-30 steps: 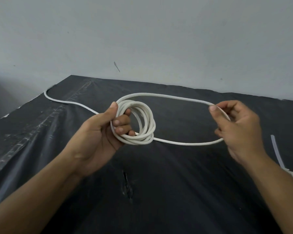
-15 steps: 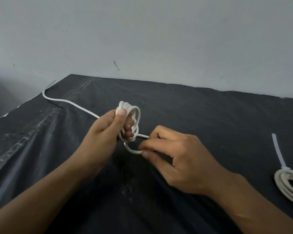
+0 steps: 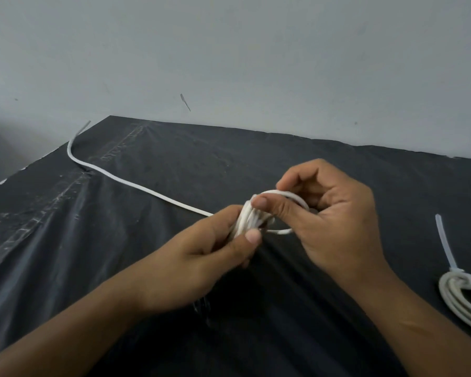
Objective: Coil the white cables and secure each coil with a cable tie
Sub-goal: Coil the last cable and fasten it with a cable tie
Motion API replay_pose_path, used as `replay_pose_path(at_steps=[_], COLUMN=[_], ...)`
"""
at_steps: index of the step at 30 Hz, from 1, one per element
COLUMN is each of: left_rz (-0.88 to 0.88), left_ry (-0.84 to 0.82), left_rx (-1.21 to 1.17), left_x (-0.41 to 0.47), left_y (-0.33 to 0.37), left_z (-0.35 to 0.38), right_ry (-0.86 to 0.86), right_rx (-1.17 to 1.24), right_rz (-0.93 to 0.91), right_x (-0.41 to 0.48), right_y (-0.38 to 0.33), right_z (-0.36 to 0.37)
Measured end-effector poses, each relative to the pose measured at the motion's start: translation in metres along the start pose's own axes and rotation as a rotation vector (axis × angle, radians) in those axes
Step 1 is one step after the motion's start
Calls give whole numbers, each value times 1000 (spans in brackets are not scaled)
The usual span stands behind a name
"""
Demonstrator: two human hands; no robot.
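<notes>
A small coil of white cable (image 3: 249, 217) sits between both hands above the black table cover (image 3: 147, 240). My left hand (image 3: 210, 257) grips the coil's near side, thumb pressed on the strands. My right hand (image 3: 326, 221) pinches the coil's top loop with thumb and fingers. The cable's loose tail (image 3: 136, 185) trails left across the cover to the far left edge. A second coil of white cable (image 3: 462, 300) lies at the right edge, bound by a translucent cable tie (image 3: 446, 246) whose tail sticks up.
A grey wall (image 3: 256, 63) stands behind the table. The cover's left edge (image 3: 25, 168) drops off near the cable's end.
My right hand came in from the right with the wide loop and laid it on the coil. It now pinches the coil's top; the tail has slid in.
</notes>
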State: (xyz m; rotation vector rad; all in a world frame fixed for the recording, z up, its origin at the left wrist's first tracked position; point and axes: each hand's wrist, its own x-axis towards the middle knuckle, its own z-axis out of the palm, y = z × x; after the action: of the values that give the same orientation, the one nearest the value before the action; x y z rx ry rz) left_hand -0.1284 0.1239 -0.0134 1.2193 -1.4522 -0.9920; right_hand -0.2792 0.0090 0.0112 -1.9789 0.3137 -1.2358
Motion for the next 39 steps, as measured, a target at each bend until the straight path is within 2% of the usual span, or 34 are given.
replay_pose_path(at_steps=[2, 4, 9, 17, 24, 27, 30, 35, 39], left_rz=[23, -5, -1, 54, 40, 39, 28, 78, 61], left_ry=[-26, -55, -115, 74, 227, 364, 459, 460, 472], left_rx=[-74, -276, -624, -812, -896, -883, -911, -1015, -879], left_x=[1, 2, 8, 11, 15, 17, 16, 11, 13], left_y=[1, 2, 7, 13, 13, 11, 11, 11, 4], left_z=[2, 1, 0, -18, -30, -32, -37, -45, -41], right_ry=[-31, -65, -157, -54, 30, -52, -150, -452, -664], right_rx=[-22, -21, -138, -255, -387, -418, -455, -578, -667], right_rz=[74, 140, 159, 216, 186, 167, 36, -166, -262], right_x=[3, 5, 10, 16, 18, 10, 1, -6, -17], right_y=[4, 10, 28, 53, 64, 63, 51, 28, 15], right_z=[-4, -11, -29, -64, -71, -67, -48, -18, 1])
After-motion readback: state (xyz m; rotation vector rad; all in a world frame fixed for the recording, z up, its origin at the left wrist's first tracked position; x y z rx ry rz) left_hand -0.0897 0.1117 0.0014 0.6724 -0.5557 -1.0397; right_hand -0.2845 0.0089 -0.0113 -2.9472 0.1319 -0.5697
